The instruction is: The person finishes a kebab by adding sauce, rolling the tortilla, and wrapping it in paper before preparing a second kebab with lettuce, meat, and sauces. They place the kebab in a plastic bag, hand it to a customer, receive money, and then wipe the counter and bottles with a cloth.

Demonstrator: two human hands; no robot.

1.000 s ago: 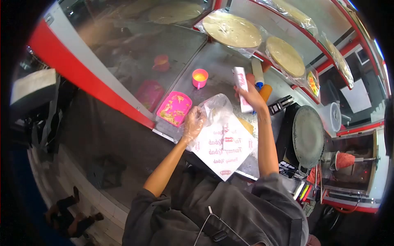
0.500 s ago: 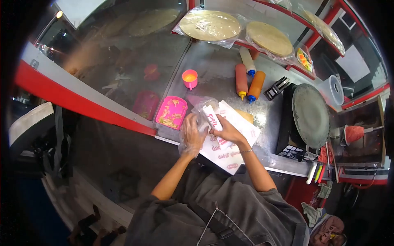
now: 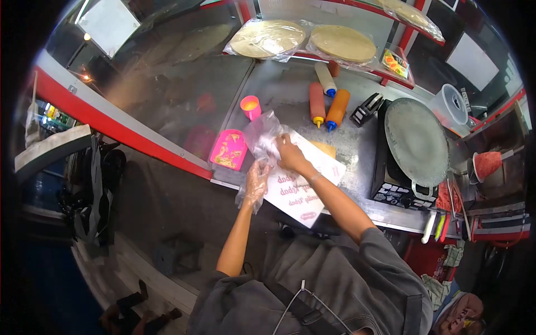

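A clear plastic bag [image 3: 263, 134] is held over the counter, with something pale inside that I cannot make out clearly. My left hand [image 3: 257, 180], in a thin see-through glove, has its fingers closed on the bag's near edge. Bare and curled, my right hand [image 3: 291, 154] grips the bag's right side. Under both hands lies a stack of white wrapping paper [image 3: 304, 192] printed with red "Kebab" lettering. To the left sits a pink tray [image 3: 239, 160] with food scraps in it, and behind that a pink cup [image 3: 251, 111] holding something yellow.
Sauce bottles [image 3: 337, 109] stand at the back of the counter, beside black tongs [image 3: 367, 109]. A round griddle [image 3: 417, 142] sits on a black stove at right. Knives [image 3: 429, 227] hang at the front edge. Bagged flatbreads [image 3: 268, 39] lie on the rear shelf.
The white paper-wrapped roll that my right hand held is no longer plainly visible. My right hand has moved slightly up and left to the bag, which now spreads upward. The head view has shifted.
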